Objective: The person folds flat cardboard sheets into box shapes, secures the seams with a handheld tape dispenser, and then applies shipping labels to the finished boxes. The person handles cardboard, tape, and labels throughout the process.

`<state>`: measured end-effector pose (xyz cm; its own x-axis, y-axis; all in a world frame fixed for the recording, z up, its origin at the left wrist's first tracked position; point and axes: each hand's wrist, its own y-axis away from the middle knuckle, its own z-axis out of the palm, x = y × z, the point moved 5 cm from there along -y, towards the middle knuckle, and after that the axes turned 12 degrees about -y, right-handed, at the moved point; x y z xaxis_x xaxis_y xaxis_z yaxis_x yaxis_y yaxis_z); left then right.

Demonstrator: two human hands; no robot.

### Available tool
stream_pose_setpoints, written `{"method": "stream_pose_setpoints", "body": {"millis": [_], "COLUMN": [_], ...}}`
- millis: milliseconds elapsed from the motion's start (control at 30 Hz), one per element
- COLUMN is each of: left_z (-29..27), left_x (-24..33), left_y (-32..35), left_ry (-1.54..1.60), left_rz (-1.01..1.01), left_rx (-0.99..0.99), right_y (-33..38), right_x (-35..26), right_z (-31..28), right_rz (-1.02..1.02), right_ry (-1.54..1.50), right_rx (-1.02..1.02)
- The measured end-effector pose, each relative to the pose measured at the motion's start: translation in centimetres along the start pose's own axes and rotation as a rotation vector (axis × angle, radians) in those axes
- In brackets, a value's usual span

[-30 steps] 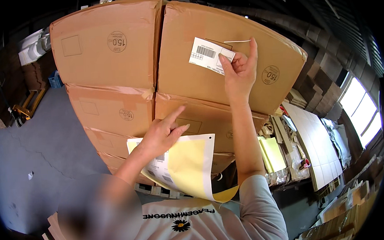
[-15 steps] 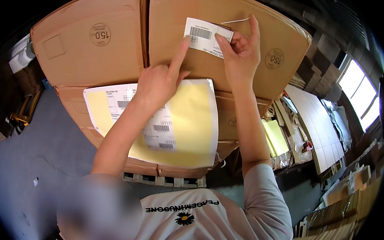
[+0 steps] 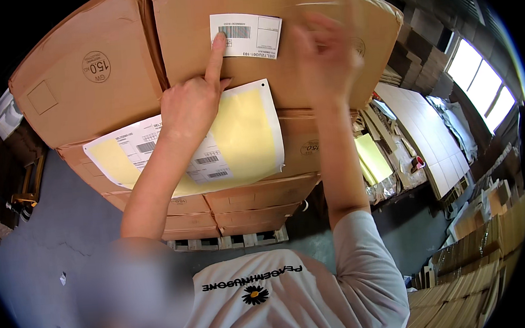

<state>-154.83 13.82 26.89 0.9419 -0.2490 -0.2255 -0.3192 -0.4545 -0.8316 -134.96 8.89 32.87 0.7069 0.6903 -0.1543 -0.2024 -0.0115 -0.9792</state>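
Your left hand [image 3: 190,105] is gripping the yellow-and-white sheet [image 3: 237,138] while pressing its forefinger onto the white label [image 3: 247,35] on the upper cardboard box [image 3: 304,59]; your right hand [image 3: 325,55] is hovering blurred, fingers spread.

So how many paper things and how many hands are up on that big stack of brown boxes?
Small white barcode label stuck on the top brown cardboard box: 1
Yellow and white paper sheet held against the boxes: 1
Hands: 2, the left hand pointing a finger at the label's edge, the right hand blurred beside it
Total: 4
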Motion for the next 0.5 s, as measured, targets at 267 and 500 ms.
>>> {"method": "stream_pose_setpoints", "body": {"millis": [267, 500], "left_z": [3.9, 4.9], "left_x": [5.1, 2.0], "left_y": [5.1, 16.3], "left_ry": [0.101, 0.302], "left_rz": [0.425, 0.041], "left_rx": [-0.218, -0.396], "right_y": [2.8, -1.4], "right_x": [-3.8, 3.0], "right_z": [3.4, 2.0], "right_rz": [0.477, 0.496], "right_ry": [-1.429, -1.435], "right_rx": [-0.513, -0.283]}}
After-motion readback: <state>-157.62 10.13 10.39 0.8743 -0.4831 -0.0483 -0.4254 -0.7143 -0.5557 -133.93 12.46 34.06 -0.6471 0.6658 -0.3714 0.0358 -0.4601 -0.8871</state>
